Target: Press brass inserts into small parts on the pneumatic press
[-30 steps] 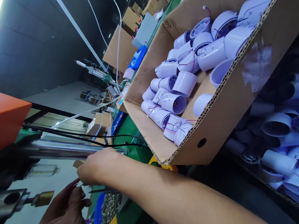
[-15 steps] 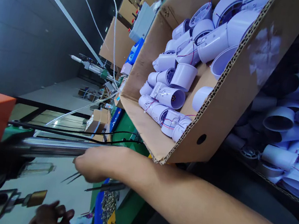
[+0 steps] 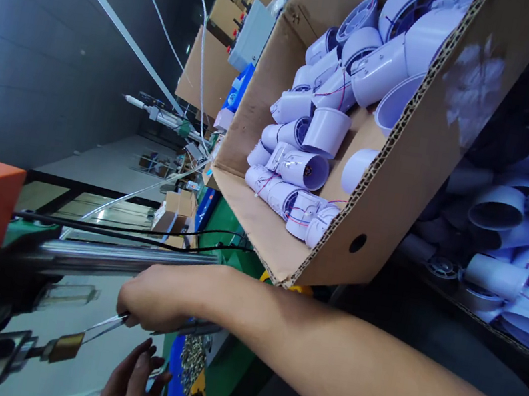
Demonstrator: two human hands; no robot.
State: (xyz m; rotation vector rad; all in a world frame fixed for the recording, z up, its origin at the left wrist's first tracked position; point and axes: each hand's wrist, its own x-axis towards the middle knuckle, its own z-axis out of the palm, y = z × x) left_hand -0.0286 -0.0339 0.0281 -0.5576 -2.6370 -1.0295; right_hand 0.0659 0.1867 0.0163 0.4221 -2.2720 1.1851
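Pinching slim metal tweezers (image 3: 108,327) near a brass tip (image 3: 63,347), the right hand (image 3: 159,295) has its grip pressed together; the left hand (image 3: 131,385) is spread beneath.

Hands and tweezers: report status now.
Right hand grips thin metal tweezers, tips by the brass machine tip. Left hand open below, holding nothing. Brown cardboard box of white plastic housings sits alongside.

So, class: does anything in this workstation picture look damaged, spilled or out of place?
The cardboard box has a ragged, worn cut edge, and the white plastic housings lie jumbled inside it, wires trailing. Nothing looks spilled.
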